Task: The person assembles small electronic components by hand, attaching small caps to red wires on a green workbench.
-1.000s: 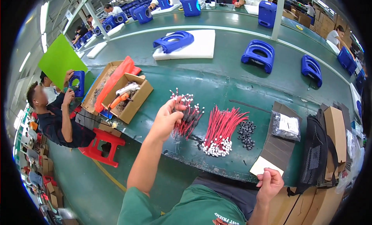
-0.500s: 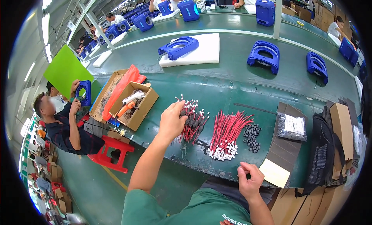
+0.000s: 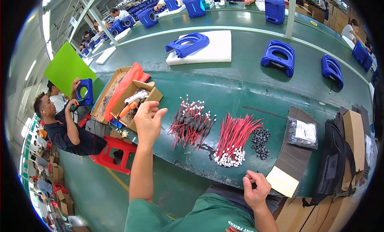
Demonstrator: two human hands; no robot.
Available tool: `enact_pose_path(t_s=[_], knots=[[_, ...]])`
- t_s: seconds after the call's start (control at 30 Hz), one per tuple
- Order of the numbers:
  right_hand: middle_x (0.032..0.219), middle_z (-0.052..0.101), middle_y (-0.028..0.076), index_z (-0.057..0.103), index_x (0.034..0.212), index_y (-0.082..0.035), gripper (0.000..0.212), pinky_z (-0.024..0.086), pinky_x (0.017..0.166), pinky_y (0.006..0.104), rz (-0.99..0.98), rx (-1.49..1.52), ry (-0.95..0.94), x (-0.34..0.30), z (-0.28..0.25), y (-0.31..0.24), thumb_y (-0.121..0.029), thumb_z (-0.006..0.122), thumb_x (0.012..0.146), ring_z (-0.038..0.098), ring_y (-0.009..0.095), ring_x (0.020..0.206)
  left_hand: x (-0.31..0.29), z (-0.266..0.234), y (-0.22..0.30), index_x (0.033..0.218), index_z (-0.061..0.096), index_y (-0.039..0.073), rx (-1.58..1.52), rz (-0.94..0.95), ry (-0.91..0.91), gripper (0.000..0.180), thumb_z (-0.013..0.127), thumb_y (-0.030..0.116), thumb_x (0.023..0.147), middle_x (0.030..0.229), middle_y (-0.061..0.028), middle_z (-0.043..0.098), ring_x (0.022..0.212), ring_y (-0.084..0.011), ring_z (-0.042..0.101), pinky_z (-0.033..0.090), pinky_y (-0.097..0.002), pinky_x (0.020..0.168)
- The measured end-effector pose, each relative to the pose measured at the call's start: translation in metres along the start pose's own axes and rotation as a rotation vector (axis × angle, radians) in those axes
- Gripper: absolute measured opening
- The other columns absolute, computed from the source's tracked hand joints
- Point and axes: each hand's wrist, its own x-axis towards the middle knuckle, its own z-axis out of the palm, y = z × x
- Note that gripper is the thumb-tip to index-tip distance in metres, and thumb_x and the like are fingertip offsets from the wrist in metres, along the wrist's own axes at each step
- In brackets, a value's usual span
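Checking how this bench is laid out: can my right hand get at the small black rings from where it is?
Probably yes. Your right hand is just below the small black rings in the picture, and only bare green tabletop seems to lie between.

Bright ceiling tubes at left; faint sheen on green bench; fisheye bends edges, corners black.
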Motion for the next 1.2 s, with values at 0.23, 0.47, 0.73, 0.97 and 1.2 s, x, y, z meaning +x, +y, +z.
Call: enact_pose_path(t_s=[0.23, 0.47, 0.73, 0.97, 1.2], knots=[[0.067, 0.058, 0.01, 0.059, 0.088, 0.002, 0.02, 0.043, 0.046, 0.023, -0.009, 0.002, -0.019, 0.0, 0.001, 0.0, 0.002, 0.064, 0.069, 0.055, 0.015, 0.05, -0.01, -0.006, -0.009, 0.08, 0.059, -0.003, -0.287, -0.123, -0.087, 0.011, 0.066, 0.0, 0.071, 0.059, -0.0018, 0.055, 0.062, -0.0087, 0.057, 0.047, -0.0193, 0.058], [0.076, 0.06, 0.013, 0.058, 0.093, 0.003, 0.026, 0.047, 0.058, 0.0258, 0.008, 0.014, 0.065, -0.002, -0.005, -0.005, 0.0, 0.065, 0.069, 0.059, 0.018, 0.06, -0.037, 0.0, 0.026, 0.053, 0.046, 0.003, -0.192, -0.069, -0.244, 0.034, 0.06, 0.015, 0.082, 0.049, 0.0039, 0.043, 0.045, -0.0023, 0.034, 0.027, -0.0204, 0.041], [0.134, 0.025, 0.029, 0.034, 0.126, 0.008, 0.084, 0.014, 0.103, 0.0442, -0.169, 0.109, -0.126, 0.024, 0.019, -0.036, -0.063, 0.026, 0.081, 0.022, 0.036, 0.127, -0.18, 0.085, 0.109, 0.136, 0.015, 0.001, -1.22, -0.106, -1.004, 0.058, 0.023, 0.04, 0.093, 0.141, -0.0142, 0.019, 0.127, -0.0241, 0.026, 0.023, -0.0378, 0.102], [0.136, 0.026, 0.023, 0.029, 0.129, 0.008, 0.078, 0.007, 0.104, 0.0445, -0.042, 0.09, 0.034, 0.055, -0.024, -0.039, -0.056, 0.026, 0.084, 0.022, 0.035, 0.128, -0.222, 0.072, 0.12, 0.135, 0.016, -0.001, -1.179, -0.185, -1.08, 0.062, 0.029, 0.041, 0.092, 0.138, -0.0148, 0.027, 0.126, -0.0234, 0.029, 0.019, -0.0353, 0.104], [0.077, 0.065, 0.011, 0.062, 0.091, 0.003, 0.015, 0.042, 0.086, 0.0371, 0.032, 0.137, 0.035, 0.005, -0.034, -0.026, -0.004, 0.058, 0.078, 0.063, 0.018, 0.075, -0.136, 0.054, 0.067, 0.087, 0.061, -0.002, -0.273, 0.16, -0.395, 0.012, 0.06, 0.002, 0.076, 0.074, -0.0115, 0.061, 0.063, -0.0184, 0.059, 0.046, -0.027, 0.058]])
